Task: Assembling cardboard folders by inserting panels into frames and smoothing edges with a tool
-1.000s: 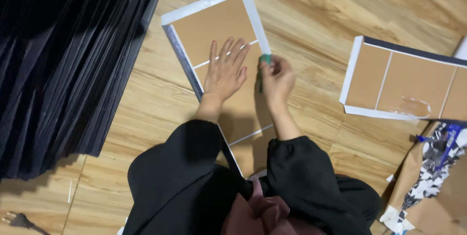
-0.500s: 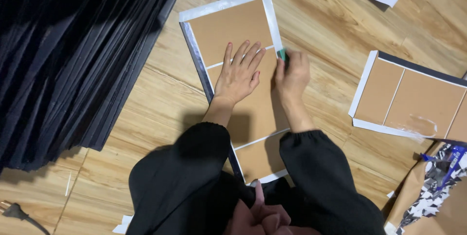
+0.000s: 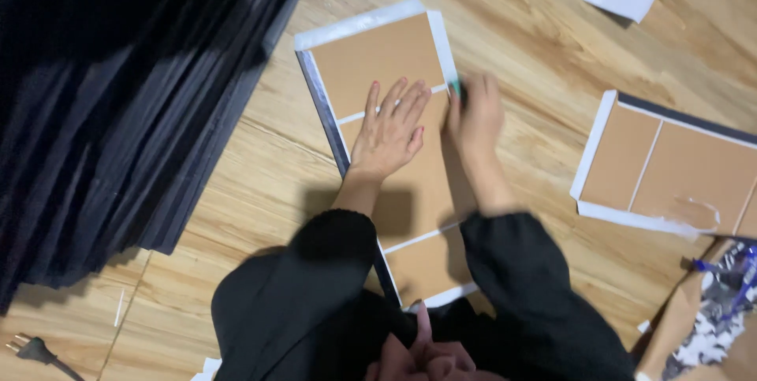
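**Hands pressed on the brown board**

Our left hand (image 3: 390, 132) lies flat, fingers spread, on the brown cardboard panel (image 3: 394, 152). Our right hand (image 3: 475, 117), at three o'clock of it, is clenched around a small green tool (image 3: 456, 87) at the panel's white edge. Black sheets (image 3: 118, 97) are stacked at nine o'clock.

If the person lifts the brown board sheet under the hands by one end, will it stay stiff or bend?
The brown board sheet is made of separate card panels with pale gaps between them, so it would probably fold at those gaps. Each panel looks flat and rigid. It seems thin, so likely light. The left hand lies flat on it, the right hand at its edge.
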